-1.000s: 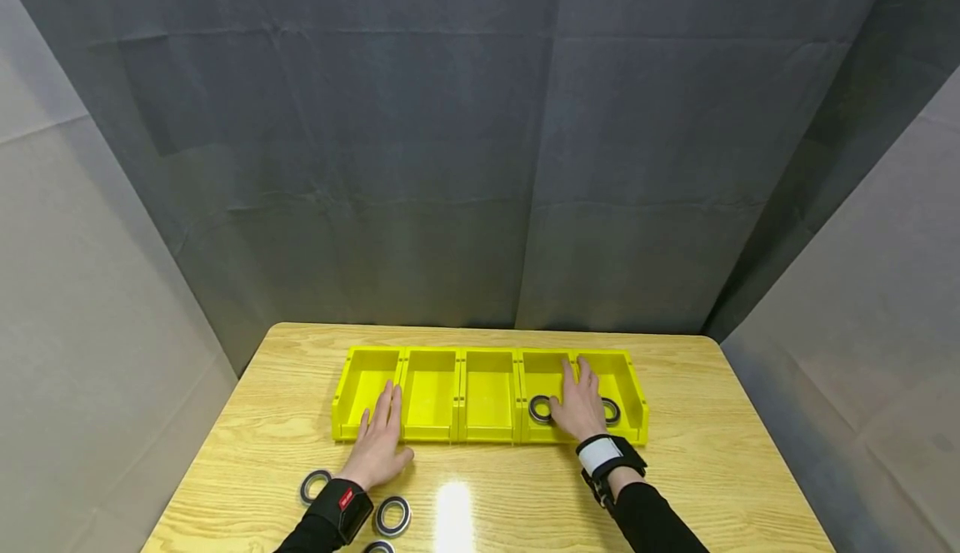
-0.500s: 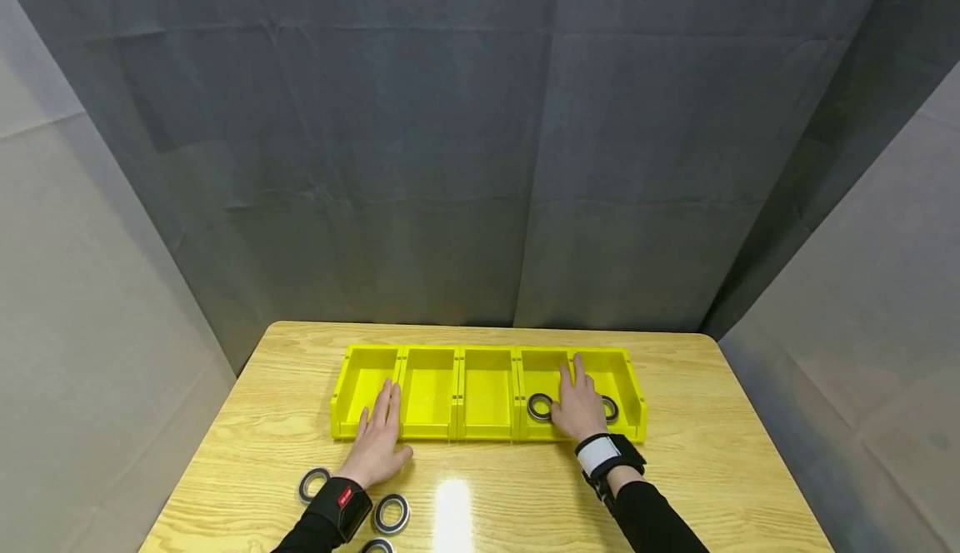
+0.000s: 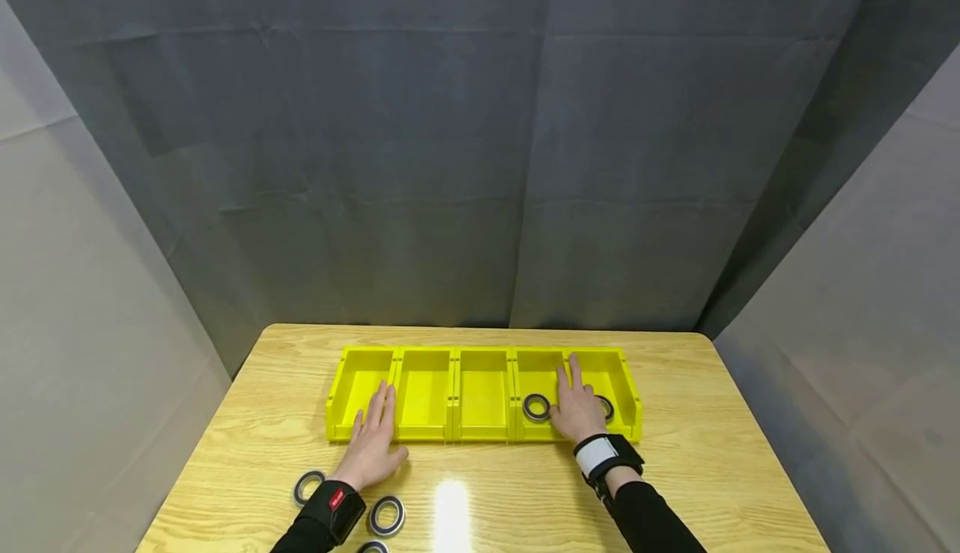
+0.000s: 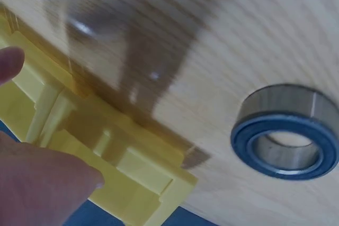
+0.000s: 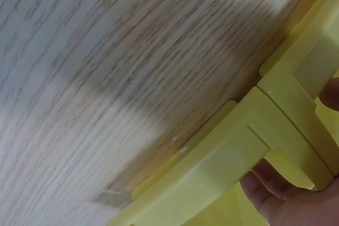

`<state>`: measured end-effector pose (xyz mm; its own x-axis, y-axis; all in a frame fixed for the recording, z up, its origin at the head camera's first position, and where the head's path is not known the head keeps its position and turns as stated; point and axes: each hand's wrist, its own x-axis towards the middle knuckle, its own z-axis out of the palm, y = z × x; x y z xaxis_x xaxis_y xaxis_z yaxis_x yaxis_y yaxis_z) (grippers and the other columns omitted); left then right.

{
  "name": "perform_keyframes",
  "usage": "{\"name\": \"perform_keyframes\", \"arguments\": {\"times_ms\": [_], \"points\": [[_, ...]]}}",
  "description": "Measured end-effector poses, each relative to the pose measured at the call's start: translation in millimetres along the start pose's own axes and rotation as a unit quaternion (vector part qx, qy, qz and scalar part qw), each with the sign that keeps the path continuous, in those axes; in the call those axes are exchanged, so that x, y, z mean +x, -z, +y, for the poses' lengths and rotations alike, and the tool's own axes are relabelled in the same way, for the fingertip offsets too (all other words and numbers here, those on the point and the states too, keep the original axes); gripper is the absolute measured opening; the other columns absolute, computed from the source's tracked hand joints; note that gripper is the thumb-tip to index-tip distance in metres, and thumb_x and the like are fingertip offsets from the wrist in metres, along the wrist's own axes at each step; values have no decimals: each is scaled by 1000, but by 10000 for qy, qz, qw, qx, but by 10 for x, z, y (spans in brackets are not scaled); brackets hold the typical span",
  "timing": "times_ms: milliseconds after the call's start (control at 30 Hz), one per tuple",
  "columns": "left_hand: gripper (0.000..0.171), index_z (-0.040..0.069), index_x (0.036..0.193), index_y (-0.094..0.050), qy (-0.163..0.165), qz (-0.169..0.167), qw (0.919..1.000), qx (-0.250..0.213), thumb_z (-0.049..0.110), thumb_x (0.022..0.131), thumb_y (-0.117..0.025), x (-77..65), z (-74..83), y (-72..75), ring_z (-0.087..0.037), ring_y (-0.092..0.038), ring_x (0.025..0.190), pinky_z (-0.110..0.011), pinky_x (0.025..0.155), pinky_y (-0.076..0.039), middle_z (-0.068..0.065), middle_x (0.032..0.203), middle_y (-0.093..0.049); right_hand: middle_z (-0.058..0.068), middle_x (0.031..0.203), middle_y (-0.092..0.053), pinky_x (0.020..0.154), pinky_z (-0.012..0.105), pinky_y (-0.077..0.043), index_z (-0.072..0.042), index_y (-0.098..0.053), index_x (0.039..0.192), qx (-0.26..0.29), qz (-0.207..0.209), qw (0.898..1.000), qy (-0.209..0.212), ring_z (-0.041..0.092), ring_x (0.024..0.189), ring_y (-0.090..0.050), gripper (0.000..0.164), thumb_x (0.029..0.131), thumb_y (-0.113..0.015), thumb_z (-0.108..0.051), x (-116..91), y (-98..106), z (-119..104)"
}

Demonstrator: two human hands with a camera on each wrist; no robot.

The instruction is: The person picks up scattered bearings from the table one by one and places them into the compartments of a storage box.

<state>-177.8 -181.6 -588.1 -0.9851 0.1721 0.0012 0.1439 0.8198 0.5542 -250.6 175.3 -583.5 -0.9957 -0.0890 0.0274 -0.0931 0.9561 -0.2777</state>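
A row of joined yellow storage bins (image 3: 481,435) lies across the table. My left hand (image 3: 369,451) rests with straight fingers over the first two bins, thumb spread in front of them. My right hand (image 3: 579,414) straddles the wall between the two rightmost bins. In the right wrist view its fingers (image 5: 259,189) are bent against one side of that wall, with another digit on the other side. One ball bearing (image 3: 527,410) lies in the fourth bin, beside my right thumb. Another bearing (image 3: 611,411) shows in the rightmost bin, partly hidden by that hand.
Near my left wrist, bearings lie on the wooden table (image 3: 705,470): one at the left (image 3: 298,487), one at the right (image 3: 373,520) and one (image 3: 372,545) cut by the frame's lower edge. A grey curtain (image 3: 375,161) hangs behind; pale panels flank the table.
The right hand's fingers have bent a little further at the wall between bins, and its outer fingers show less. The left hand and bins keep their places; the whole view shifts slightly left.
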Motion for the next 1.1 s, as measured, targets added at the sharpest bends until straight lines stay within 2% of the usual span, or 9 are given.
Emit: {"name": "perform_keyframes", "arguments": {"times_ms": [233, 367, 500, 700, 900, 1100], "points": [[102, -1, 161, -7, -80, 186, 9998, -14, 13, 82, -70, -32, -44, -32, -48, -11, 154, -72, 120, -9, -24, 169, -3, 22, 167, -17, 63, 48, -53, -1, -36, 153, 79, -33, 10000, -13, 50, 98, -61, 76, 89, -72, -16, 15, -15, 11], [102, -1, 161, -7, -45, 218, 9997, 75, 14, 82, -70, -50, -8, -41, -47, -10, 155, -70, 122, -8, -23, 169, -1, 20, 167, -15, 64, 48, -54, -2, -34, 155, 48, -68, 10000, -48, 49, 99, -62, 77, 89, -72, -17, 17, -28, 17], [103, 0, 161, -5, -32, 193, 9997, 117, 15, 83, -70, -69, 48, -67, -47, -3, 156, -69, 123, -5, -22, 169, 3, 21, 167, -17, 62, 47, -53, -2, -36, 154, 66, -33, 10000, -25, 49, 97, -62, 76, 89, -72, -16, 10, -15, 13], [100, 1, 161, -11, -185, 376, 9991, 33, 14, 81, -70, -120, 114, -106, -48, 1, 155, -68, 124, -5, -24, 169, 2, 21, 167, -17, 62, 48, -53, -1, -36, 154, 81, -30, 10000, -28, 49, 96, -62, 76, 88, -72, -15, 0, 1, 12], [99, -1, 159, -16, -373, 443, 9983, 40, 14, 80, -74, -193, 177, -123, -49, -5, 154, -69, 122, -9, -28, 167, -7, 20, 168, -16, 61, 47, -53, -2, -36, 154, 60, -28, 10000, -23, 49, 96, -62, 76, 88, -72, -16, 13, -19, 27], [101, 2, 160, -15, -536, 558, 9969, 150, 15, 79, -74, -224, 206, -156, -47, -6, 154, -69, 122, -10, -24, 168, -7, 20, 167, -17, 61, 47, -52, -2, -37, 153, 114, -10, 9999, -41, 48, 95, -62, 76, 88, -73, -16, 15, -28, 27]]}}
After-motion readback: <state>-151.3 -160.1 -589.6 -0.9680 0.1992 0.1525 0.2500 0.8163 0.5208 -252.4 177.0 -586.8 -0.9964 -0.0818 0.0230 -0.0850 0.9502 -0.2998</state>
